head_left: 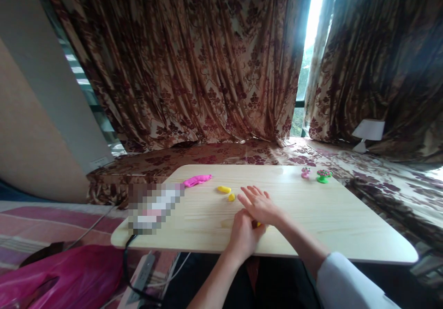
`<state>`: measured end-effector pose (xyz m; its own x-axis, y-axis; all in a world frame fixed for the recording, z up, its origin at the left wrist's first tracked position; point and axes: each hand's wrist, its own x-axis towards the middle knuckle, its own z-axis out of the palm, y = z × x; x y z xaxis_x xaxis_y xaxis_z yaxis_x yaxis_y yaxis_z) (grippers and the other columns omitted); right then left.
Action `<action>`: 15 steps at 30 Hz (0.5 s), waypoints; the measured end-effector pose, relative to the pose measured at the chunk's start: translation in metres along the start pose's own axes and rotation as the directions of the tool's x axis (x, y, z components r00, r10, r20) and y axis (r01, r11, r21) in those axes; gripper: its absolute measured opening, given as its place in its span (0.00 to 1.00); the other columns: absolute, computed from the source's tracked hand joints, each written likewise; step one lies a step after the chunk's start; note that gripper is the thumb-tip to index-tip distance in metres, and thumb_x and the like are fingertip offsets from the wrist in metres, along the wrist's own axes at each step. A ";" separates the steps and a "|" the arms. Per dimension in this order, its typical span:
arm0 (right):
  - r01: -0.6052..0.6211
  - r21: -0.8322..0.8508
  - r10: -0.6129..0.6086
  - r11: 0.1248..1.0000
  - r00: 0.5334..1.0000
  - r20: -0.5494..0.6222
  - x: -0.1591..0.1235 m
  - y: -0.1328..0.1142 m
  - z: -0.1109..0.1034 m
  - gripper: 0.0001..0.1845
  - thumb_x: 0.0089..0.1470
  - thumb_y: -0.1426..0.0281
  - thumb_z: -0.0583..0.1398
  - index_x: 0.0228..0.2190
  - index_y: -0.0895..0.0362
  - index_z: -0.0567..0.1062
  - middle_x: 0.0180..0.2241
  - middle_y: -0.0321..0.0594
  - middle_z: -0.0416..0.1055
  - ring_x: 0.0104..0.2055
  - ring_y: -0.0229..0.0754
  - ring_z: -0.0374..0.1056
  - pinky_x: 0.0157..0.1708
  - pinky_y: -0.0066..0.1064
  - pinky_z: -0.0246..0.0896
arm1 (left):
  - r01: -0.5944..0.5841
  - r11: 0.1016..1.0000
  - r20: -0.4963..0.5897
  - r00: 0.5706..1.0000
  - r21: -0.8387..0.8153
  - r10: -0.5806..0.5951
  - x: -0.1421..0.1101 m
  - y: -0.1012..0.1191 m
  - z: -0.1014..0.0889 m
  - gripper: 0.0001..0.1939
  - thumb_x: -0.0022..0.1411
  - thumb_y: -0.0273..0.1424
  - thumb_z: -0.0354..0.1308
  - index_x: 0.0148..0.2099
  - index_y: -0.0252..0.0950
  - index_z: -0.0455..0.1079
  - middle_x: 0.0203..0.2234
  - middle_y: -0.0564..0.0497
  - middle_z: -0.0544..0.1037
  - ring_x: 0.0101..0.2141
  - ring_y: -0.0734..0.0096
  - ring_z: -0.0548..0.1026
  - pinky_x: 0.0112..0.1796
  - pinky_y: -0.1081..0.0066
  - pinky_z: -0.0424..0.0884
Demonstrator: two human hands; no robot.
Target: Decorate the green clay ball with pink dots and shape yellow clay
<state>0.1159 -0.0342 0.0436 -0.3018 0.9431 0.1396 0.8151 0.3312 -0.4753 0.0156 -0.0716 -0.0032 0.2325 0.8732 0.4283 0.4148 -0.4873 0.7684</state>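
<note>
My left hand is curled near the front edge of the wooden table, with its fingers closed. A bit of yellow soft material, like modelling clay, shows between my hands; most of it is hidden. My right hand lies across the top of the left one, fingers stretched out and palm down. Just beyond my fingertips sit a small yellow lump and a short yellow roll.
A pink floppy piece lies at the table's back left, near a blurred-out object. At the back right stand a green clay figure and a pink one. A white lamp stands beyond; a black cable hangs at left.
</note>
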 end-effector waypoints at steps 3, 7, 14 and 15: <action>-0.012 0.089 0.008 0.996 0.999 0.051 0.002 0.006 -0.002 0.34 0.57 0.50 0.38 0.58 0.54 0.54 0.60 0.45 0.49 0.62 0.50 0.41 0.56 0.51 0.36 | 0.001 1.000 -0.002 1.000 0.014 -0.001 0.000 0.002 -0.002 0.05 0.48 0.31 0.57 0.26 0.35 0.72 0.19 0.51 0.73 0.25 0.68 0.70 0.28 0.72 0.63; 0.037 0.176 -0.032 0.984 0.999 -0.035 0.008 0.008 -0.007 0.31 0.58 0.52 0.39 0.57 0.53 0.56 0.59 0.42 0.51 0.61 0.47 0.43 0.57 0.48 0.38 | -0.015 0.997 -0.010 1.000 0.077 0.016 -0.001 0.004 -0.003 0.04 0.48 0.31 0.58 0.24 0.38 0.71 0.20 0.53 0.73 0.28 0.68 0.70 0.31 0.71 0.63; 0.049 0.294 0.026 0.955 0.969 -0.246 0.011 0.016 -0.009 0.26 0.60 0.58 0.40 0.50 0.54 0.66 0.51 0.45 0.64 0.54 0.47 0.57 0.53 0.44 0.51 | 0.020 0.993 -0.061 0.998 -0.119 -0.027 0.000 -0.002 -0.005 0.06 0.48 0.33 0.60 0.29 0.37 0.73 0.27 0.51 0.75 0.33 0.66 0.71 0.38 0.67 0.64; 0.085 0.322 0.022 0.943 0.948 -0.316 0.005 0.019 -0.017 0.26 0.60 0.59 0.40 0.50 0.54 0.66 0.52 0.45 0.64 0.54 0.45 0.57 0.53 0.41 0.52 | 0.046 0.979 -0.065 0.996 -0.200 -0.060 0.001 -0.003 -0.007 0.07 0.49 0.33 0.60 0.30 0.37 0.73 0.28 0.50 0.75 0.34 0.66 0.71 0.40 0.67 0.64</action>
<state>0.1377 -0.0225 0.0499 -0.1116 0.9113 0.3964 0.5836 0.3830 -0.7161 0.0084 -0.0692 -0.0024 0.1498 0.8991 0.4114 0.2406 -0.4367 0.8668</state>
